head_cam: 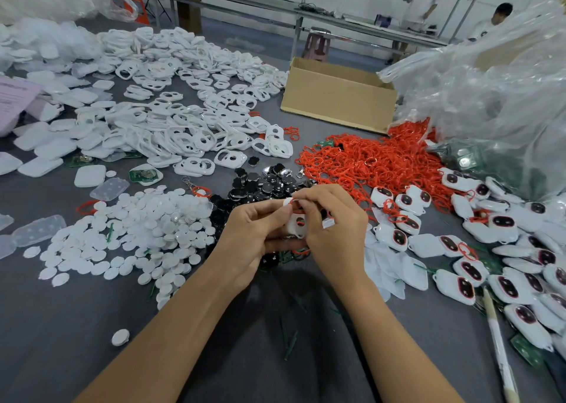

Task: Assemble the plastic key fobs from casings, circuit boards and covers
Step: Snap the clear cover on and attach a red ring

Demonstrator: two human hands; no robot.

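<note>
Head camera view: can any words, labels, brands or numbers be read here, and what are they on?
Nothing here can be read.
Pink paper: printed lines, too blurred to read.
Cardboard box: no print shows.
Held white casing: no writing shows.

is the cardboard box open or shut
Open: the cardboard box has an uncovered top, inner wall showing. Contents: cannot tell.

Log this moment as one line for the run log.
phase: fitting red ring to white casing | left hand: holds casing | right hand: pinches red ring | finished fobs: heaped right of hands
</note>
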